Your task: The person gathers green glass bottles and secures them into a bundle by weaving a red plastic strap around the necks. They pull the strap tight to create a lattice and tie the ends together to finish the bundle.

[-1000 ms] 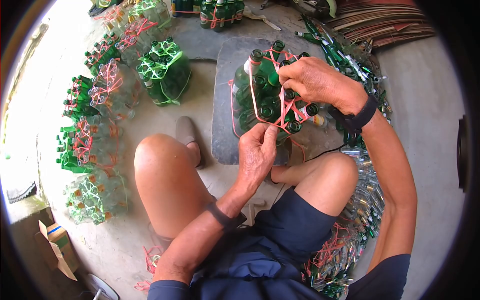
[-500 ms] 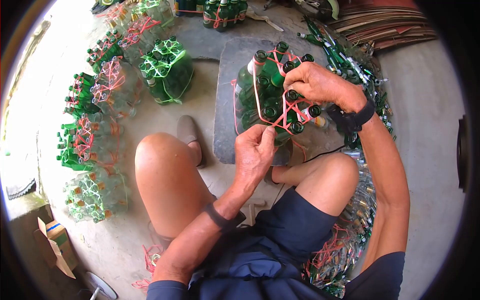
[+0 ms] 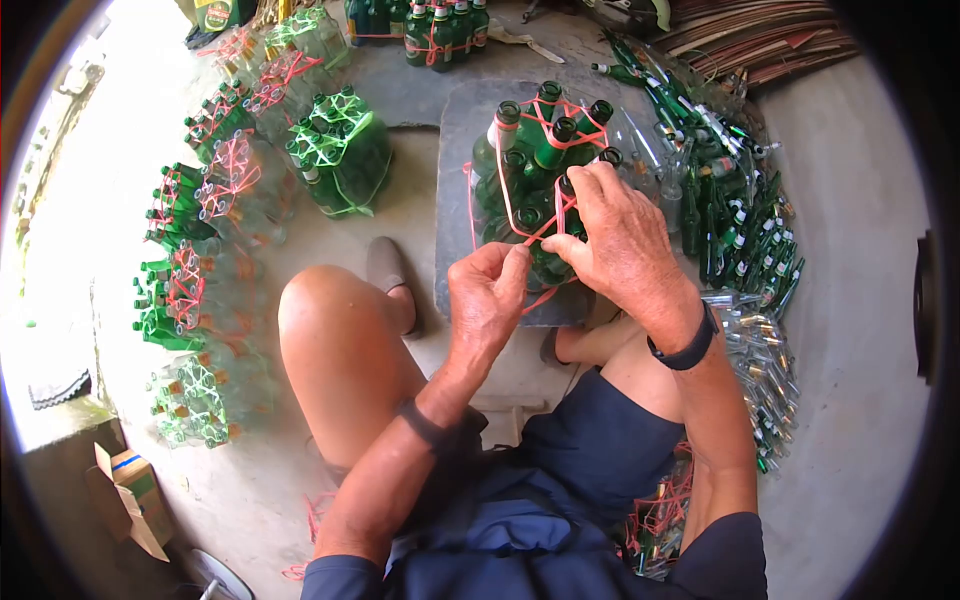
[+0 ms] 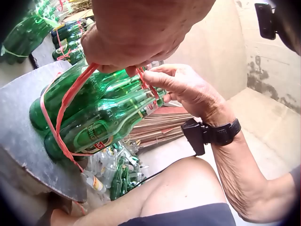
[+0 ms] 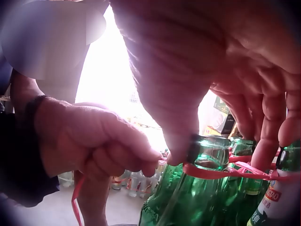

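A bundle of green glass bottles (image 3: 550, 155) stands on a dark slab (image 3: 455, 290) before the knees. Pink plastic strap (image 5: 207, 173) loops around the bottle necks and runs down their sides. At the near edge of the bundle, my left hand (image 3: 478, 300) pinches the strap between thumb and forefinger. My right hand (image 3: 630, 240) reaches over the tops with fingers extended, its thumb close against a bottle neck in the right wrist view. Printed labels show on the bottles in the left wrist view, where the left hand partly hides the necks.
Tied bottle bundles line the left side, and one with green strap (image 3: 340, 150) stands near the slab. Loose green bottles (image 3: 745, 225) and clear ones (image 3: 755, 350) lie piled at the right. An opened cardboard box (image 3: 130, 500) sits at lower left.
My right hand has come down and nearer, from the bundle's far right necks to the near ones, its fingers spreading. My left hand keeps its pinch and has shifted slightly left.
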